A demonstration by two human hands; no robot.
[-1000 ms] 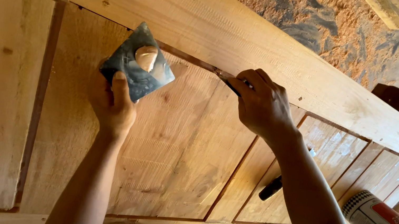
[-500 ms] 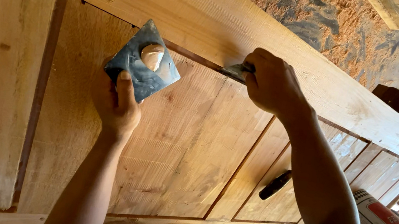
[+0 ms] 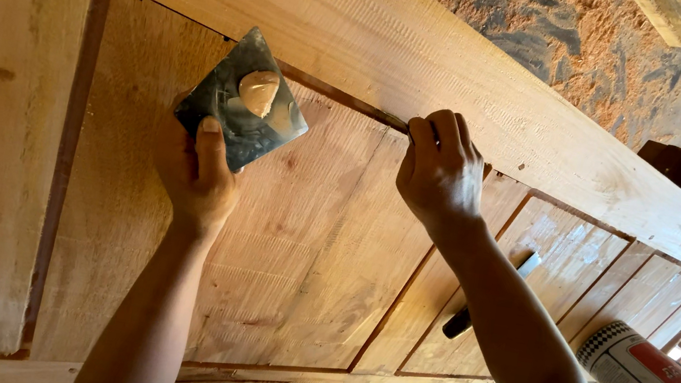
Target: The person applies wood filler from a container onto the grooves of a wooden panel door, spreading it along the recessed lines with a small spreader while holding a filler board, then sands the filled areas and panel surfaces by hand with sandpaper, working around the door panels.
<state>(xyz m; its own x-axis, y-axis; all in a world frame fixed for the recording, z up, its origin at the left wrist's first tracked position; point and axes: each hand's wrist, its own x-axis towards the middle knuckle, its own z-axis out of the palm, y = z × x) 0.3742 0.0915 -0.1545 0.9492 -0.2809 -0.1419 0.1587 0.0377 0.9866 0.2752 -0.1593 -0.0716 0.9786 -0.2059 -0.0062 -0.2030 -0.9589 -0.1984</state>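
Head view: left hand grips a dark square plate carrying a putty dab over the door. Right hand, fingers closed on a thin, mostly hidden tool, presses at the panel groove near the door's far rail. A can lies at the right end.

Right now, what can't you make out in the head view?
- Tool in the right hand: hidden by the closed fingers, only a sliver shows at the groove.
- Dark-handled tool on the door: partly covered by the right forearm.
- Can: far end lost in glare.
- Square plate in the left hand: underside hidden.
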